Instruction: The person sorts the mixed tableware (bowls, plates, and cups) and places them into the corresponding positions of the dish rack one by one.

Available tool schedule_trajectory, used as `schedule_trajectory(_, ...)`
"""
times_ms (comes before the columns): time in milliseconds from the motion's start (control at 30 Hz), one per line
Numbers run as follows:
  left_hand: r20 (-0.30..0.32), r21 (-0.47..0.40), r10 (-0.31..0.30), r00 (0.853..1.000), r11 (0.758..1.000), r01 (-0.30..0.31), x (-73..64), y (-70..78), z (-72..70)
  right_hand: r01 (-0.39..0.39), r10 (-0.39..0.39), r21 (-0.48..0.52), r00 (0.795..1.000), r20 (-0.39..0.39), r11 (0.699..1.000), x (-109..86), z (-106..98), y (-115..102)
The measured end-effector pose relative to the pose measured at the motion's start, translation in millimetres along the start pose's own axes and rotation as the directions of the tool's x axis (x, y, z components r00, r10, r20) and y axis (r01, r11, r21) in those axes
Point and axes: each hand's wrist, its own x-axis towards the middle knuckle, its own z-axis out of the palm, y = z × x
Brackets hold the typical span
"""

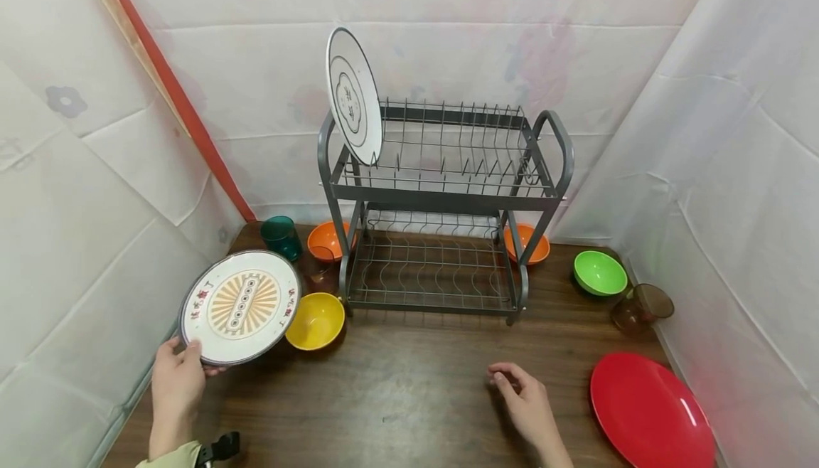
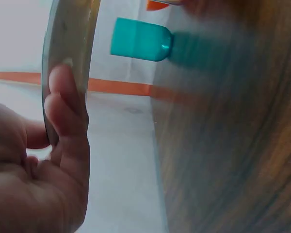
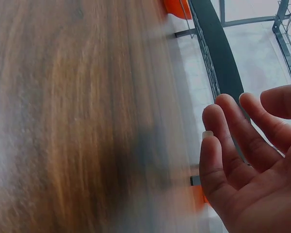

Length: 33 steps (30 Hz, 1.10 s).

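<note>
My left hand (image 1: 178, 377) grips the near left rim of a white plate (image 1: 275, 326) with a yellow sunburst and red lettering, thumb on top and fingers beneath. The plate is held above the table on the left, and in the left wrist view it shows edge-on. My right hand (image 1: 523, 404) hovers over the table at the front right, its fingers loosely bent and holding nothing. A second white plate (image 1: 354, 98) stands on edge at the left end of the upper tier of a dark metal dish rack (image 1: 441, 201).
Around the rack are a teal cup (image 1: 281, 238), orange bowls (image 1: 326, 240) (image 1: 531, 244), a yellow bowl (image 1: 316, 322) and a clear brownish glass (image 1: 318, 272). At the right lie a green bowl (image 1: 600, 273), a brown glass (image 1: 642, 308) and a red plate (image 1: 651, 411). White cloth walls enclose the table.
</note>
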Motion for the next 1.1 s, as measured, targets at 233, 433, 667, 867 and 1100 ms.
schedule_trajectory(233, 0.183, 0.047, 0.128, 0.975, 0.989, -0.139, -6.8, 13.4, 2.7, 0.038, -0.039, -0.029, 0.998, -0.043, 0.999, 3.0, -9.8, 4.2)
schedule_trajectory(433, 0.300, 0.039, 0.214, 0.930, 0.971, -0.236, -14.5, 18.0, 8.1, -0.001, -0.002, -0.050, 0.999, -0.050, 0.999, 3.8, -17.8, 7.3)
schedule_trajectory(667, 0.383, 0.014, 0.218, 0.898, 0.970, -0.241, -24.2, 21.2, 20.2, -0.004, 0.001, -0.037, 0.997, -0.072, 0.999, 1.4, -20.5, 9.0)
schedule_trajectory(867, 0.469, -0.007, 0.220, 0.855, 0.969, -0.245, -30.3, 25.8, 34.5, -0.001, 0.000, -0.027, 0.999, -0.049, 1.000, 1.6, -16.7, 5.4)
schedule_trajectory(1100, 0.553, -0.057, 0.232, 0.800, 0.969, -0.241, -38.9, 32.7, 47.5, -0.010, 0.010, 0.010, 1.000, -0.026, 1.000, -0.3, -8.2, 1.5)
